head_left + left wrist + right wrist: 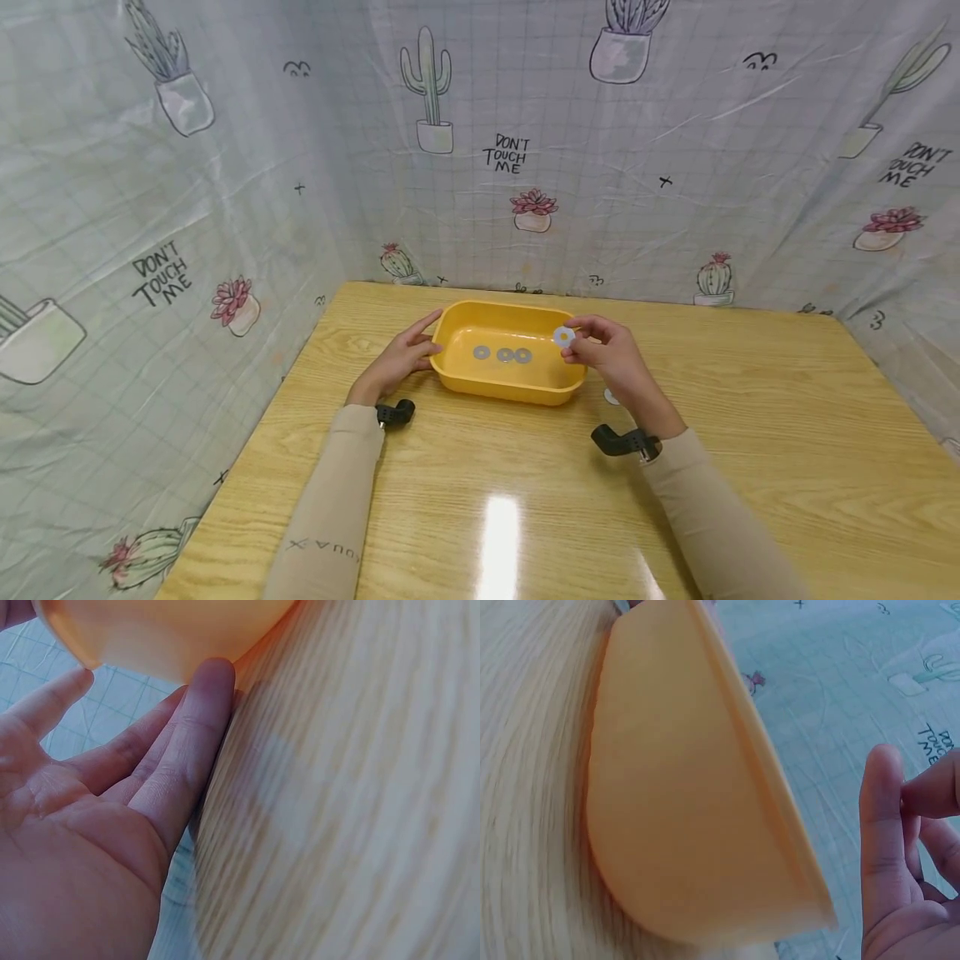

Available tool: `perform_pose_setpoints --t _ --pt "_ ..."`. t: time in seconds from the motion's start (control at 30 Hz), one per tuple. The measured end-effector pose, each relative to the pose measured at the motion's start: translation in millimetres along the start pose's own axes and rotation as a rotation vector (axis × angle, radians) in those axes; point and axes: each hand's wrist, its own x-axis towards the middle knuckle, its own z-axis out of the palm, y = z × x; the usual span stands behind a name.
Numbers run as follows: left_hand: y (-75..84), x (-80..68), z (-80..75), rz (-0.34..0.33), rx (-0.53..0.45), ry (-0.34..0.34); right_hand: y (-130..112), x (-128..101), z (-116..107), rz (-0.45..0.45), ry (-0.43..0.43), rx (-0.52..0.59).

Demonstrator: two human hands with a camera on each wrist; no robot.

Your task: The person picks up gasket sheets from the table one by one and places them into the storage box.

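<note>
A yellow tub (510, 387) stands on the wooden table (525, 500) with three grey washers (504, 354) in a row on its floor. My left hand (405, 354) rests with straight fingers against the tub's left wall (172, 637). My right hand (600, 346) pinches one more grey washer (563, 337) over the tub's right rim. In the right wrist view the tub's outer wall (682, 802) fills the frame and my fingers (885, 825) show at the right; the washer is hidden there.
A small pale washer-like piece (611, 397) lies on the table just right of the tub, partly behind my right wrist. Cactus-print cloth (225, 208) walls the table at the back and both sides. Bare tabletop lies in front.
</note>
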Motion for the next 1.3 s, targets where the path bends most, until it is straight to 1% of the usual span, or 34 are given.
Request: perform_pose_setpoints --t 0.2,0.37,0.57,0.67,0.87,1.03,1.13,1.3 --pt "-0.3 -1.3 -0.6 -0.010 -0.016 -0.002 -4.3 6.3 13.9 0.019 -0.021 0.032" --pt "-0.1 -1.7 -1.0 -0.007 -0.017 -0.006 -6.0 12.6 24.9 0.008 -0.040 0.054" --pt "0.8 -2.3 -0.5 -0.007 -0.010 -0.007 -5.8 18.7 39.2 -0.005 -0.074 0.031" --pt "0.5 -2.7 -0.2 -0.008 -0.007 -0.013 -3.3 21.7 46.1 -0.001 -0.092 0.041" --pt "0.5 -2.7 0.1 -0.002 -0.004 -0.010 2.6 28.7 56.3 0.019 -0.120 0.019" --pt "0.5 -2.0 -1.1 0.001 -0.006 -0.010 7.0 35.7 61.7 0.078 -0.134 -0.042" --pt "0.9 -1.8 -1.5 0.003 -0.005 -0.018 9.5 39.7 64.4 0.141 -0.151 -0.082" --pt "2.6 -0.9 -1.1 -0.006 -0.007 -0.003 9.9 42.5 66.9 0.232 -0.179 -0.148"
